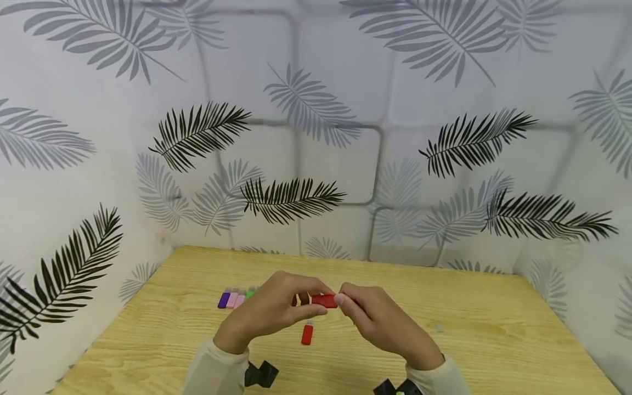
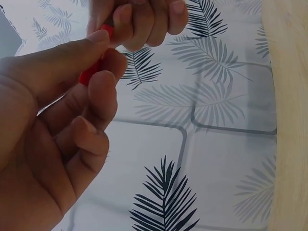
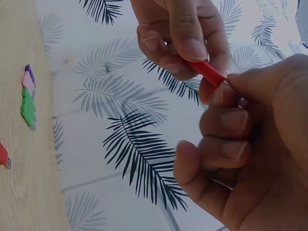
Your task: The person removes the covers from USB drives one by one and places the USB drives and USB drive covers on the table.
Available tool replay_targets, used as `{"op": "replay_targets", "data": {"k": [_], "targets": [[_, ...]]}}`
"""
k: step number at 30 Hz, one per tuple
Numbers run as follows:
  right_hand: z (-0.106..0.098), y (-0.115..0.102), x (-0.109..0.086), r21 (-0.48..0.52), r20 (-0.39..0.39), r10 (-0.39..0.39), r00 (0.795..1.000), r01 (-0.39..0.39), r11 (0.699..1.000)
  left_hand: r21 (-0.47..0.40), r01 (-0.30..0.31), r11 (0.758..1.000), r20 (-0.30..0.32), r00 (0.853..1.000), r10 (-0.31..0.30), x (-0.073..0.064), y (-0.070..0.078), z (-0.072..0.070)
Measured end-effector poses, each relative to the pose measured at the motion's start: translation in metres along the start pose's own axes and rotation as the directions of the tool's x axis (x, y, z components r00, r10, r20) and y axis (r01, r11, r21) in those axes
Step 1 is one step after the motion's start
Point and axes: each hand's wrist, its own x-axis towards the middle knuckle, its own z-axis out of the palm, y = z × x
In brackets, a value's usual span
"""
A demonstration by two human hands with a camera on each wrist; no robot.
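Observation:
Both hands meet above the table around a red USB flash drive (image 1: pixel 324 300). My left hand (image 1: pixel 276 307) pinches its body between thumb and fingers. My right hand (image 1: pixel 382 321) pinches the other end of the drive; in the right wrist view a small shiny piece (image 3: pixel 242 102) shows among the curled fingers there, partly hidden. Below the hands, a second red USB flash drive (image 1: pixel 307 333) lies on the table, its metal plug pointing away. Left of my left hand stands a row with a purple drive (image 1: pixel 224 300), pink drives (image 1: pixel 231 299) and a green drive (image 1: pixel 249 293).
The wood-grain table (image 1: pixel 474 329) ends at a pale cloth backdrop (image 1: pixel 340 164) printed with leaves, which also rises along both sides. A small translucent piece (image 1: pixel 439 328) lies on the table to the right of my right hand.

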Motion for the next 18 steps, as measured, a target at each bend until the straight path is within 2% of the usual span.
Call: {"op": "replay_targets", "data": {"k": [4, 10, 12, 18], "targets": [[0.0007, -0.0008, 0.0016, -0.024, -0.034, -0.005, 0.999, 0.005, 1.0, -0.007, -0.002, 1.0, -0.008, 1.0, 0.002, 0.0, 0.0003, 0.0004], [-0.002, -0.0031, -0.0008, 0.033, 0.055, 0.007, 0.998, -0.009, 0.999, -0.009, -0.002, 1.0, 0.015, 1.0, 0.002, -0.001, 0.0, -0.0009], [-0.0026, -0.0031, -0.0015, 0.035, 0.061, 0.01, 0.998, -0.012, 0.999, -0.007, -0.005, 1.0, 0.021, 1.0, 0.005, -0.0008, -0.0003, -0.0004], [-0.0011, -0.0012, -0.0005, -0.01, 0.001, 0.015, 1.0, -0.015, 1.0, -0.015, -0.012, 1.0, 0.02, 1.0, 0.013, 0.0009, -0.001, 0.0004]]}}
